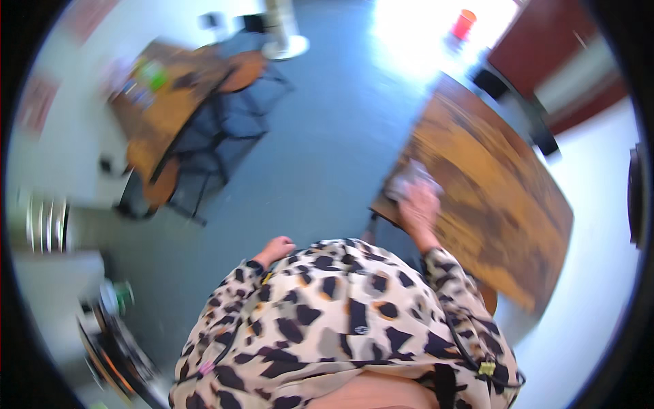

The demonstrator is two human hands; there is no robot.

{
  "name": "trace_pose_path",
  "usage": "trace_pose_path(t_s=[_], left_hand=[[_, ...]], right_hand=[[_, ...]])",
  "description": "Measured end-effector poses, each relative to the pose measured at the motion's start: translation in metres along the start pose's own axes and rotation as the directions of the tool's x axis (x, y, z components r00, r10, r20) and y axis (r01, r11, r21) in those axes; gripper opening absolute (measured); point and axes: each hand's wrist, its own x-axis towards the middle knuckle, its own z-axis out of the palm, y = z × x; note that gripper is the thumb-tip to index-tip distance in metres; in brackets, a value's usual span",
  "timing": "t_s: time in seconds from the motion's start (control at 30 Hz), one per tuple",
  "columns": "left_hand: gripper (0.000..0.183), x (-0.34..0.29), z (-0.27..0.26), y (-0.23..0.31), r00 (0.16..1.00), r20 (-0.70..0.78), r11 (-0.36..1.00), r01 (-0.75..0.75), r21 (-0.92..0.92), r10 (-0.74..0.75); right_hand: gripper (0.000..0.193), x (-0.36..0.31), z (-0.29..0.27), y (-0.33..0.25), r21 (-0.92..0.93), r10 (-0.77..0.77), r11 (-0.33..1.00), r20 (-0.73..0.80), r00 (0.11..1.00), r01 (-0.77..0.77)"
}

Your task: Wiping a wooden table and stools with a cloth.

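My right hand [419, 208] presses a crumpled pale grey-lilac cloth [413, 178] onto a brown wood-grain table [487, 191], near its left edge. The fingers lie over the cloth and hide part of it. My left hand [275, 250] hangs in front of my body over the floor, away from the table. Its fingers are curled in and nothing shows in them. Both sleeves have a dark-spotted print.
Another wooden table [170, 129] at the far left bears several blurred items, with stools [244, 71] beside it. A red bucket [464, 24] stands far right by a bright doorway. Dark chair-like shapes [545, 140] stand beyond the near table. The floor [320, 136] is blue-grey.
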Motion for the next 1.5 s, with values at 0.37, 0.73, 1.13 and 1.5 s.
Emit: trace_pose_path(t_s=[0.37,0.73,1.13,1.5], left_hand=[[0.043,0.089,-0.015,0.223,0.937,0.326,0.946,0.213,-0.244,-0.127],[0.063,0.139,0.007,0.328,0.949,0.315,1.0,-0.021,-0.002,0.02],[0.049,0.185,-0.039,0.304,0.805,0.589,0.979,-0.172,0.108,0.077],[0.038,0.238,-0.07,0.346,0.604,0.525,0.586,-0.778,0.226,0.6]], right_hand=[[0.05,-0.168,-0.031,0.208,-0.314,0.565,0.771,-0.067,0.823,-0.555],[0.049,-0.089,-0.014,0.16,-0.135,0.592,0.79,-0.083,0.802,-0.598],[0.043,-0.154,-0.028,0.178,-0.264,0.787,0.494,-0.27,0.555,-0.829],[0.037,-0.04,0.01,-0.03,-0.053,0.511,0.852,-0.123,0.851,-0.52]])
